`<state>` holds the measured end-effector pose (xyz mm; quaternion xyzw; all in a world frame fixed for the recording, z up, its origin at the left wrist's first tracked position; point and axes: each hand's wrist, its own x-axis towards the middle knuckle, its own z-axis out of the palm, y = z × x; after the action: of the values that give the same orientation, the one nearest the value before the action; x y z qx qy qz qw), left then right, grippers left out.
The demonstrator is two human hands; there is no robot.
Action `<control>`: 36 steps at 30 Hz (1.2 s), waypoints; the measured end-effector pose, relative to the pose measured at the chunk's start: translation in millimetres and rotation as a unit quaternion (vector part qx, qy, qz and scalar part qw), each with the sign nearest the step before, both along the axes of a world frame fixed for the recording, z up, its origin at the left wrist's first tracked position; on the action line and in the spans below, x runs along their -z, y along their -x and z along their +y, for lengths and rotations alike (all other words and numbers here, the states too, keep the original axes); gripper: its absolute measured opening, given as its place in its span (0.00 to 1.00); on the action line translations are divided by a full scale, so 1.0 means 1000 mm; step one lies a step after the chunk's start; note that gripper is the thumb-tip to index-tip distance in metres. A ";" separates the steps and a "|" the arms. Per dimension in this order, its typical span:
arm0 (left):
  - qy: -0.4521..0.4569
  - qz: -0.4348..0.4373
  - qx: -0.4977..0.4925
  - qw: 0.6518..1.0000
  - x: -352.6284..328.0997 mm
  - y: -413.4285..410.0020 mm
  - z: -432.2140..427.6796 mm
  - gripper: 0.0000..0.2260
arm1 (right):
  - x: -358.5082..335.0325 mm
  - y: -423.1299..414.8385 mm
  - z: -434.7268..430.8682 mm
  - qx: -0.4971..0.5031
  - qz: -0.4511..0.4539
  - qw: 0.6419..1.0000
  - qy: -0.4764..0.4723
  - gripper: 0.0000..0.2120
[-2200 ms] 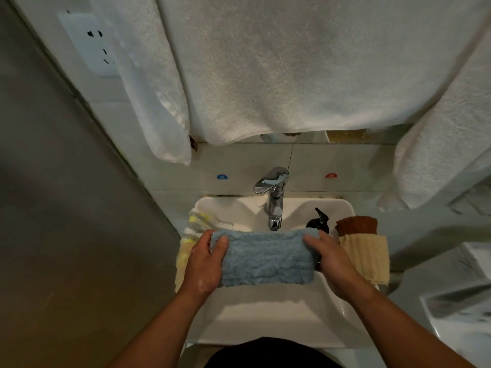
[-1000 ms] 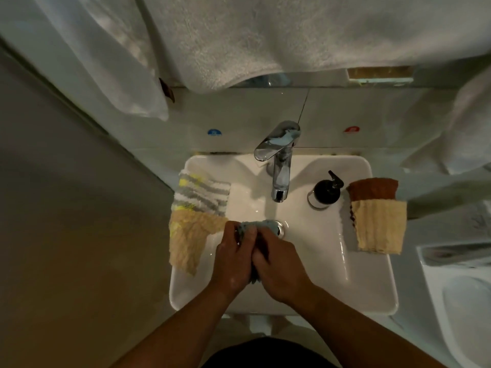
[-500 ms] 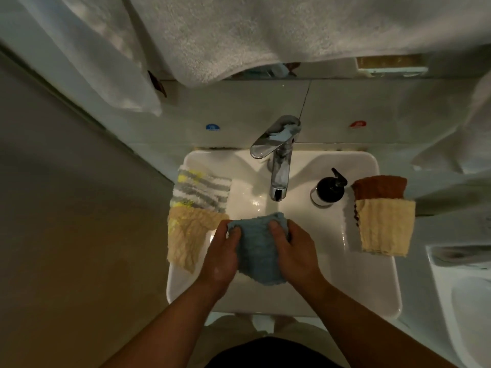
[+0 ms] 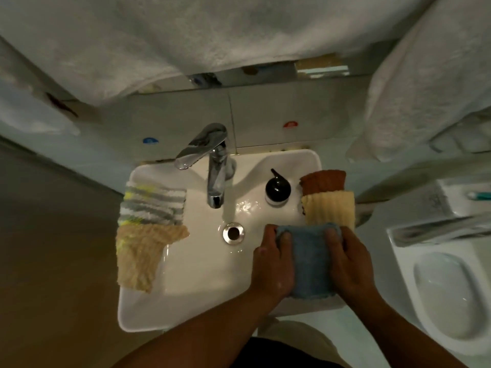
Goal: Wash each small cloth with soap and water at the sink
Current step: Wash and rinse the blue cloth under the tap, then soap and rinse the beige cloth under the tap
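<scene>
A person stands at a small white ceramic sink (image 4: pixel 186 301), seen from above, both forearms reaching in from the near edge. Between the hands is a folded blue cloth (image 4: pixel 309 261), thick and fuzzy, roughly rectangular. It lies over the sink's right rim, with its long axis running from the wall side back toward the person. Its far edge meets the near edge of a ribbed pale-yellow cloth (image 4: pixel 329 208).

The left hand (image 4: pixel 273 264) grasps the blue cloth's left side, fingers curled over the far corner. The right hand (image 4: pixel 350 264) grasps the right side, thumb lying on top.

Beyond the yellow cloth on the same rim sits a ribbed rust-brown cloth (image 4: pixel 322 179). Just left of these stands a round black pump bottle (image 4: pixel 277 189); seen from above, any label on it cannot be read. A shiny chrome faucet (image 4: pixel 215 181) points its spout toward the person, above a round metal drain (image 4: pixel 233 233). The basin around them glistens wet.

Draped over the left rim are a fluffy cloth striped grey, white and yellow (image 4: pixel 152 204) and, nearer, a crinkled beige cloth (image 4: pixel 140 256).

On the wall tiles are a blue mark (image 4: pixel 150 140) at left and a red mark (image 4: pixel 290 124) at right. White terry towels (image 4: pixel 212 35) hang overhead. A white toilet (image 4: pixel 451 288) stands at right.
</scene>
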<state>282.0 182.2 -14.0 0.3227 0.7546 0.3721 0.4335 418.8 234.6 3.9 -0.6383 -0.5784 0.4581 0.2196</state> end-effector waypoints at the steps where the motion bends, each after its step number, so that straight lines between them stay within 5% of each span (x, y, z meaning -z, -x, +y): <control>1: -0.003 -0.008 0.020 1.000 -0.001 -0.012 0.009 0.09 | -0.002 -0.014 0.008 0.004 -0.002 1.000 -0.019 0.13; 13: 0.046 0.017 0.062 0.997 0.041 -0.054 0.052 0.09 | 0.085 -0.070 0.053 0.028 -0.035 0.999 -0.009 0.12; 36: 0.069 -0.004 0.058 0.996 0.060 -0.029 0.097 0.12 | 0.096 -0.042 0.097 0.004 -0.122 0.992 -0.021 0.19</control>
<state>310.8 279.6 -74.2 0.3332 0.7568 0.2947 0.4789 460.4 331.1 -92.5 -0.6871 -0.6077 0.3638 0.1621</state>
